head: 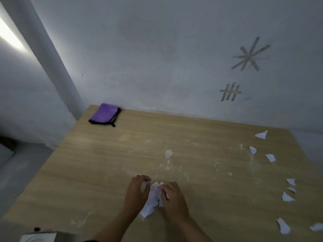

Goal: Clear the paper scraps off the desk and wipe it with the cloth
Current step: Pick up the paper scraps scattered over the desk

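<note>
I have the left hand (135,191) and the right hand (172,196) curled around the gathered scraps (152,194) from two sides, with the fingers bent over the paper, near the front of the desk (87,172). This paper is very light and crumples easily, so I judge it better to squeeze it into one ball than to pinch single corners (loose pieces can slip out below). One small scrap (168,153) lies further in, near the middle. A row of loose scraps (252,149) sits along the right side, some close to the edge, where a careless sweep may push them off. The purple cloth (104,114) lies folded at the far left corner, well apart, with open wood between.
</note>
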A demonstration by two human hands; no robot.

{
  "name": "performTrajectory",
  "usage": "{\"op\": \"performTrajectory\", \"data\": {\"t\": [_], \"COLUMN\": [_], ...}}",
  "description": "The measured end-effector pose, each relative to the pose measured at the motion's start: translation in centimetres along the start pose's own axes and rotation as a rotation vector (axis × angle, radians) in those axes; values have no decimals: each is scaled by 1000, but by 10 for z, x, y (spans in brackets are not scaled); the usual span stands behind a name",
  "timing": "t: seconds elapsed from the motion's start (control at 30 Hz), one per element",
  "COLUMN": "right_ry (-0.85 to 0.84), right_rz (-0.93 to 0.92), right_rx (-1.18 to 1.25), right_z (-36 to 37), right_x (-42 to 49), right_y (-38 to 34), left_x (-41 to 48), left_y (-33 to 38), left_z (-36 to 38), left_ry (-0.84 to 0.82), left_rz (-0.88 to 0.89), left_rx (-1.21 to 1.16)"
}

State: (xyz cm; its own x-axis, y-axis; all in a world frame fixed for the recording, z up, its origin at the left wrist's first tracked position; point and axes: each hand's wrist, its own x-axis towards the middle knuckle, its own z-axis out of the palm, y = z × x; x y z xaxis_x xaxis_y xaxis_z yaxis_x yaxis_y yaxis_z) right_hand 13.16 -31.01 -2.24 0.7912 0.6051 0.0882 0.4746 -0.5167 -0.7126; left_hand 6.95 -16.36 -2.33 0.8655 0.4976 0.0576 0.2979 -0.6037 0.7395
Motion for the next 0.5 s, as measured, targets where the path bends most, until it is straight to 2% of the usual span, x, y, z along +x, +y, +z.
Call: {"op": "performTrajectory", "data": {"t": [0.13,0.23,0.37,0.5], "right_ry": [-122,-131,-24,211], "right_rz": [32,62,93,125], "right_rx": [-10,2,-66,-186], "right_z": [7,9,6,-9], "right_x": [-16,-24,-34,-46], "right_y": [-6,-9,-9,-5], "left_x": [-21,-31,-32,-26], "left_y": [-6,-6,-9,2], "left_z": [-3,-7,-13,-8], "left_ry": [-138,-199,-168,-138], "left_rz": [-36,-39,69,169], "left_rx": [-90,-114,17,39]}}
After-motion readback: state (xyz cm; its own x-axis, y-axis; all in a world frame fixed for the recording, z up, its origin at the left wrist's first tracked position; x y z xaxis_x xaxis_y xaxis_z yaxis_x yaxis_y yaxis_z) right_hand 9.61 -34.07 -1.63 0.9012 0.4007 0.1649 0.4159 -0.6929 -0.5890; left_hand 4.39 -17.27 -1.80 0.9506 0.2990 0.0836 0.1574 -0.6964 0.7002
